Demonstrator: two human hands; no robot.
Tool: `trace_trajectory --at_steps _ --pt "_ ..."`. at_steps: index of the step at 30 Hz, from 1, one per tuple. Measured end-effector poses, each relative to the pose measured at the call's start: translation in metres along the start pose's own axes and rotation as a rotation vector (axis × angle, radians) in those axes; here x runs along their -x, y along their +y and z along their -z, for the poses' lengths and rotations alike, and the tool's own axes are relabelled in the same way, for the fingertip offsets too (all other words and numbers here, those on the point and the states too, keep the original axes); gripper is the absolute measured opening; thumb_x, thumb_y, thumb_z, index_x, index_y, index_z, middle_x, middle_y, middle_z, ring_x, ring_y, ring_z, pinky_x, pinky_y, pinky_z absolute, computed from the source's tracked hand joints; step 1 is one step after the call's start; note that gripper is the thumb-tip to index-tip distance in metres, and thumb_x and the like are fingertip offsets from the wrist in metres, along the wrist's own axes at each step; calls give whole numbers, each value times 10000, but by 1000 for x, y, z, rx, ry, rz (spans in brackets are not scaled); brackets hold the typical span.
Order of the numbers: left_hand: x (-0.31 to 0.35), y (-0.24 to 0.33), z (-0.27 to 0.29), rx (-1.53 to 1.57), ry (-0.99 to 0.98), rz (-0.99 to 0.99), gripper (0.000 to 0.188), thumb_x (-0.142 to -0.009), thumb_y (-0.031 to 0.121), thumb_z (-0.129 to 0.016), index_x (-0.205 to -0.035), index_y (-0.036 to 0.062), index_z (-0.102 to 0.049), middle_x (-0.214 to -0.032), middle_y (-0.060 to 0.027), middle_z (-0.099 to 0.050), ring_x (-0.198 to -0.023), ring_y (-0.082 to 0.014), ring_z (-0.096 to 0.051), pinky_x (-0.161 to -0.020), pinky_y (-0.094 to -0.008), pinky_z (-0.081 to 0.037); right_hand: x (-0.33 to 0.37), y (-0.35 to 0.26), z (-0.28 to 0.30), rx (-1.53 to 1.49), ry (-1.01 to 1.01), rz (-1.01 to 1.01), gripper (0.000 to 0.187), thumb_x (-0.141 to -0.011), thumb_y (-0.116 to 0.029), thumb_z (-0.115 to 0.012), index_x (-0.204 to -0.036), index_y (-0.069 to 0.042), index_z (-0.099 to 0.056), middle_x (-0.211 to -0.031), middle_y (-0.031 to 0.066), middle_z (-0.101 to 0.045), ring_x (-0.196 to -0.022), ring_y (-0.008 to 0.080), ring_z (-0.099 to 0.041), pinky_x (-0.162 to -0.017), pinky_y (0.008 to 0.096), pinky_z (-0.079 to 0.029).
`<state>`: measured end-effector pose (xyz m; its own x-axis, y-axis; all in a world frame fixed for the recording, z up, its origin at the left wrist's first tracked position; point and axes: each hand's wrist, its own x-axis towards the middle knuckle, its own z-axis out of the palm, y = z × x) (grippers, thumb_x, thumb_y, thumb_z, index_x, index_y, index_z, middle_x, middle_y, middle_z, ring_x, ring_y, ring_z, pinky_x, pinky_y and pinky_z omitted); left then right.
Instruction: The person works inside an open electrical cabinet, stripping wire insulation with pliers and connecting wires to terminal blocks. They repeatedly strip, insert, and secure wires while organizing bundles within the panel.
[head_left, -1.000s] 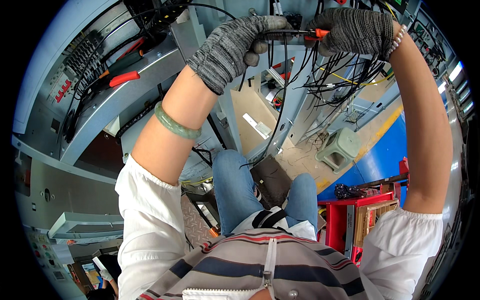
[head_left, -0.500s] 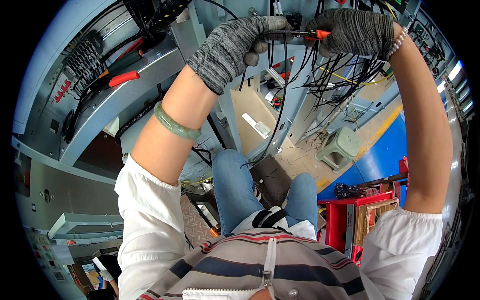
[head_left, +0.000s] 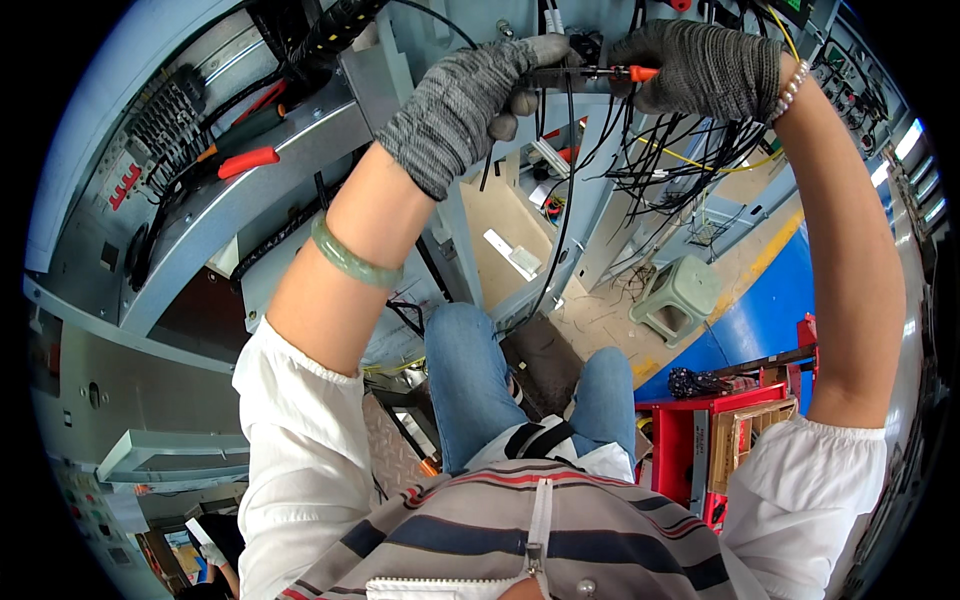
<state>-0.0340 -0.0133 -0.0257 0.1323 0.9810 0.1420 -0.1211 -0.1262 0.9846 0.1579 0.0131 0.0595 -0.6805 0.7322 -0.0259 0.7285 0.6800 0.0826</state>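
Observation:
My left hand (head_left: 455, 105), in a grey knit glove, reaches up to the top of the view with its fingers curled. Between its fingertips is a dark narrow piece that I cannot make out. Opposite it my right hand (head_left: 705, 70), gloved alike, is closed on a slim tool with a red-orange handle (head_left: 641, 73). The tool's thin shaft points left toward my left fingers; its exact kind is unclear. A thin black wire (head_left: 571, 150) hangs down from between the hands. Below my right hand spreads a bunch of loose black wires (head_left: 665, 165).
A metal cabinet frame (head_left: 300, 135) stands at left, bearing a red-handled tool (head_left: 248, 162) and a screwdriver (head_left: 255, 125). A green plastic stool (head_left: 690, 285) is on the floor beyond my knees. A red cart (head_left: 680, 430) stands beside my right knee.
Both hands stay at nearly the same place with the same grip. My left forearm has shifted slightly, and the hanging black wire's lower part has moved a little.

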Motion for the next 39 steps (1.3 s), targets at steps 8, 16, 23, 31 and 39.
trace_trajectory --at_steps 8,16,23,31,39 --pt "47 -29 -20 108 126 4 502 -852 475 -523 -1088 34 -560 -829 -11 -602 -502 -19 -419 -368 -138 -268 0 1 -5 -43 73 17 404 -702 -131 -601 -1086 -10 -566 -931 162 -611 -813 245 -606 -759 340 -488" --pt "47 -53 -29 180 -49 6 378 -843 329 -589 -1057 19 -554 -806 29 -575 -488 -9 -403 -377 -146 -267 3 8 -15 45 188 18 360 -703 -152 -606 -1036 -16 -601 -839 172 -629 -772 285 -627 -713 361 -506" --pt "70 -71 -20 83 71 -162 300 -874 287 -538 -1032 33 -557 -806 3 -580 -486 -35 -399 -398 -165 -299 38 10 -48 -121 281 100 422 -726 -240 -615 -1098 -48 -565 -925 140 -613 -823 251 -602 -745 340 -484" --pt "90 -54 -42 61 61 -135 229 -908 250 -470 -960 40 -544 -765 -16 -608 -503 -25 -445 -465 -176 -360 93 -81 -177 -1162 97 287 345 -699 -95 -636 -1025 -55 -531 -837 77 -541 -701 208 -558 -654 313 -464" --pt "138 -148 -52 -240 -70 6 238 -881 208 -516 -1044 37 -545 -961 -122 -568 -906 -210 -542 -797 -331 -434 118 -68 -192 -1161 555 99 408 -651 -77 -623 -1047 -32 -534 -949 125 -575 -816 259 -596 -741 317 -468"
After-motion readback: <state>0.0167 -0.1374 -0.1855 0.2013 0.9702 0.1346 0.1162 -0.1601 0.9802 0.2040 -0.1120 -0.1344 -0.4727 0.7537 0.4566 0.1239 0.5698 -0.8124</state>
